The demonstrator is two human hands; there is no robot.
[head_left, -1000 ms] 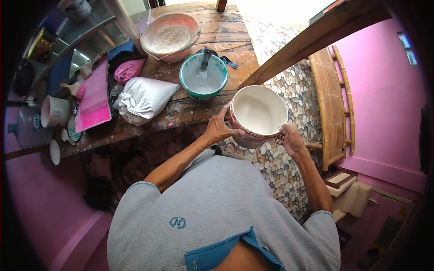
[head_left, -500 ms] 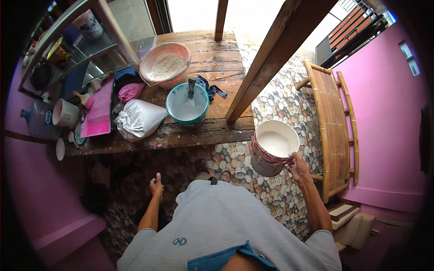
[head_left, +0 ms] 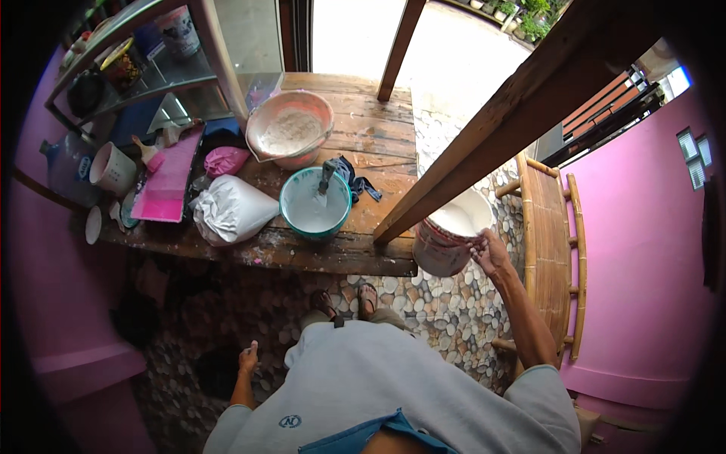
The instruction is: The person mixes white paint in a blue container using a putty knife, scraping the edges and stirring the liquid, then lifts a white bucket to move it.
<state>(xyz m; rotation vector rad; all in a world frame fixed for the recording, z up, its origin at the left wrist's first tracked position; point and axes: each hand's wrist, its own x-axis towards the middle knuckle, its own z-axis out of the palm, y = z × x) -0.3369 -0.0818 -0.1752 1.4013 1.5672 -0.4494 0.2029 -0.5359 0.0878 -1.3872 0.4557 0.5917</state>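
Observation:
My right hand [head_left: 493, 254] is closed on the rim of a bucket [head_left: 442, 256] with a worn red and white outside. White liquid lies in it. The bucket is held up beside the table's right end, and a wooden post hides part of its left side. Low at my left side hangs my left hand [head_left: 248, 357], its fingers loosely bent, apart from any object. On the table, a teal-rimmed bucket [head_left: 302, 227] holds a dark-handled tool [head_left: 325, 178] and whitish residue. Behind it stands an orange bucket [head_left: 291, 155] of pale powder.
The wooden table [head_left: 367, 257] carries a white sack [head_left: 233, 212], a pink bag [head_left: 225, 160], a pink paint tray [head_left: 162, 204] and a dark cloth [head_left: 363, 185]. A slanting wooden post [head_left: 491, 144] rises at its right end. A bamboo bench [head_left: 546, 257] stands along the pink wall.
I have stepped closer to the table. The held bucket has come nearer the post, which now covers part of it. My left hand has dropped lower and back.

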